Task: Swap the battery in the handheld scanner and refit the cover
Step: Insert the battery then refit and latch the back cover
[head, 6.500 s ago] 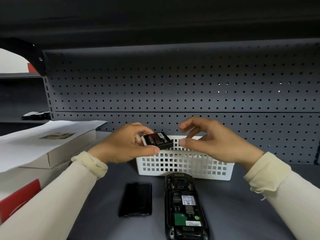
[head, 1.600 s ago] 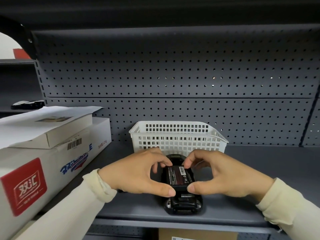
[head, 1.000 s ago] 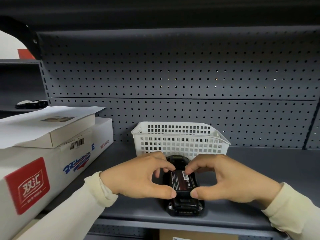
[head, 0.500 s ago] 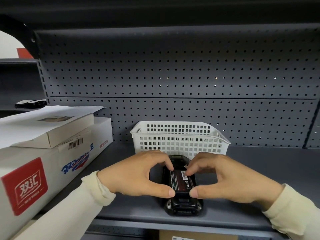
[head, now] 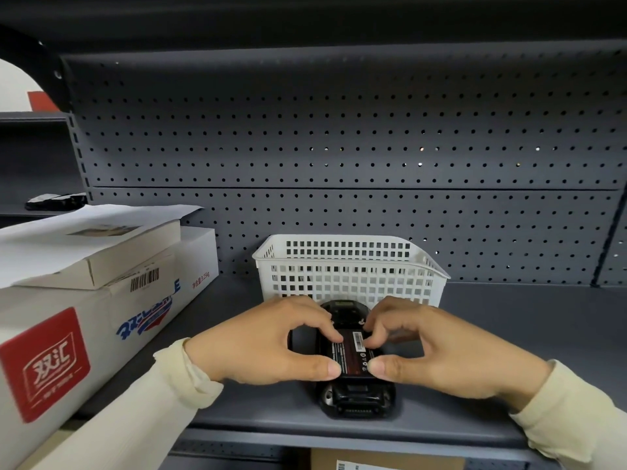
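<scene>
The black handheld scanner [head: 357, 398] lies face down on the grey shelf [head: 509, 337], its back towards me. A black battery [head: 353, 356] with a red-edged label sits in the scanner's open back. My left hand [head: 268, 346] pinches the battery's left side between thumb and fingers. My right hand [head: 437, 351] pinches its right side the same way. Part of the black cover [head: 302, 337] shows in the gap under my left hand's fingers.
A white plastic basket [head: 349, 269] stands just behind the scanner against the perforated back panel. Stacked white cartons [head: 84, 300] with a red logo fill the left side. The shelf's front edge runs just below the scanner, with a brown box [head: 383, 461] underneath.
The battery went from being held in the air by my left hand to lying in the scanner's back. Over the last second both hands stay pinched on it, fingers shifting slightly.
</scene>
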The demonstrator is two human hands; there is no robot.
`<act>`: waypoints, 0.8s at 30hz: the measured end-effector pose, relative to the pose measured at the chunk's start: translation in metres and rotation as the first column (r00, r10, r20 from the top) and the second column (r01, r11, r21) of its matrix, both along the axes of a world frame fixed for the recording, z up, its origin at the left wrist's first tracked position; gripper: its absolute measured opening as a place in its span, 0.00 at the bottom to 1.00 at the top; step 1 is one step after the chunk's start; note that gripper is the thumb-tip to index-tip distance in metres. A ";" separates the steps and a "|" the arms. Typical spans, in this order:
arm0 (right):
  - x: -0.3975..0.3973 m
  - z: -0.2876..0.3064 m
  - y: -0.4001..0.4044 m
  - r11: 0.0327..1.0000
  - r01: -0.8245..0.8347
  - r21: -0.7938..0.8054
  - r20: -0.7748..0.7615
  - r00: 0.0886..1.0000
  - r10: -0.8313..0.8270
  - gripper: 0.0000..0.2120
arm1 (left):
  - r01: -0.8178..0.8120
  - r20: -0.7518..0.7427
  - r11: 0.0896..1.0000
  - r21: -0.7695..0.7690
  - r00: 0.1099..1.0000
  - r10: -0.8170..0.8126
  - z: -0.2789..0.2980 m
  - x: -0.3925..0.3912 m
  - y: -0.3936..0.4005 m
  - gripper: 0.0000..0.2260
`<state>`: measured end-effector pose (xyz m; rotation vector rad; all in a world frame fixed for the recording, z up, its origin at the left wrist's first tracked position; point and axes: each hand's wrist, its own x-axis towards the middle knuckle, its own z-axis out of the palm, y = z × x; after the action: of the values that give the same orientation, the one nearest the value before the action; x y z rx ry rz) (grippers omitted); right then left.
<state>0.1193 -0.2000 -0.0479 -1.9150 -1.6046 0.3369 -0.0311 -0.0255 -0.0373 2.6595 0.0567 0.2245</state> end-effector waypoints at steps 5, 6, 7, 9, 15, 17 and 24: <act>0.001 0.000 0.001 1.000 -0.002 -0.001 0.007 1.000 0.002 0.16 | 0.010 0.005 1.000 -0.015 1.000 -0.009 -0.003 0.002 0.000 0.16; 0.001 0.001 0.002 1.000 -0.001 -0.003 0.012 1.000 0.001 0.17 | 0.013 0.004 1.000 -0.020 1.000 -0.013 -0.003 0.002 0.001 0.16; 0.001 0.001 0.002 1.000 0.000 -0.005 0.017 1.000 0.000 0.18 | 0.016 0.003 1.000 -0.021 1.000 -0.016 -0.003 0.003 0.000 0.16; 0.001 0.001 0.002 1.000 0.005 -0.009 0.027 1.000 -0.005 0.19 | 0.017 0.002 1.000 -0.023 1.000 -0.017 -0.003 0.003 0.000 0.16; -0.003 0.000 -0.002 1.000 0.014 -0.006 0.047 0.999 -0.013 0.14 | 0.024 -0.015 0.997 0.074 1.000 -0.022 0.000 -0.003 -0.004 0.19; -0.005 0.001 -0.004 1.000 0.019 -0.010 0.058 0.998 -0.019 0.12 | 0.002 -0.016 0.989 0.147 1.000 0.001 0.005 -0.009 0.001 0.19; -0.004 0.002 -0.006 0.999 0.041 -0.012 0.054 0.998 -0.040 0.12 | -0.225 -0.134 0.966 0.127 0.961 0.242 0.014 -0.029 0.035 0.28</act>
<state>0.1148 -0.2060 -0.0460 -1.9786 -1.5996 0.2815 -0.0603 0.0091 -0.0229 2.7739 0.4205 0.1075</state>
